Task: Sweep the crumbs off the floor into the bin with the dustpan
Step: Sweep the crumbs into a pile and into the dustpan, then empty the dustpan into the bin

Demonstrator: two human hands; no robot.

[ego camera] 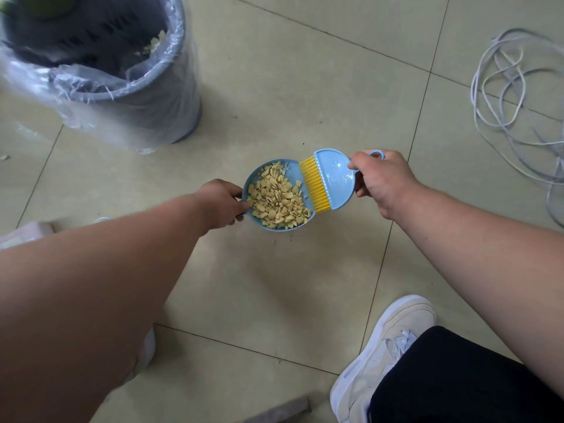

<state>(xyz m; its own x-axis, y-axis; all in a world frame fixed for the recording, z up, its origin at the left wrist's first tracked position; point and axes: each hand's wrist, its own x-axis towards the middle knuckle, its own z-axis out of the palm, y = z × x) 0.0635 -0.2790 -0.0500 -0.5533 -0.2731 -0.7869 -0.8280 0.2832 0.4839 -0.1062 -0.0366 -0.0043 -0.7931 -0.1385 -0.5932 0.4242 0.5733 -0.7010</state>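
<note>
One dustpan (pixel 276 199), one brush (pixel 328 181) and one bin (pixel 122 96) are in view, along with two bare hands. The left hand (pixel 221 203) is clenched around the near-left end of the blue dustpan, whose handle is hidden under the fingers. The right hand (pixel 380 181) grasps the handle of the blue brush, the hanging loop poking out past the knuckles. The brush's yellow bristles (pixel 314 186) touch the straight open lip of the pan.

The crumbs (pixel 276 198), a heap of pale yellow flakes too many to count, lie inside the pan, filling most of it from the rim to the lip. One stray flake (pixel 4 157) sits on the floor (pixel 274 87) at the far left edge, and a few more cling inside the bin's clear liner (pixel 91 83).

The bin stands up-left of the pan, well apart from it, its mouth open. Bare tile lies between pan and bin. A tangle of white cable (pixel 515 96) sprawls on the right, clear of the brush hand. One white shoe (pixel 381 352) rests near the bottom edge, below the right forearm.
</note>
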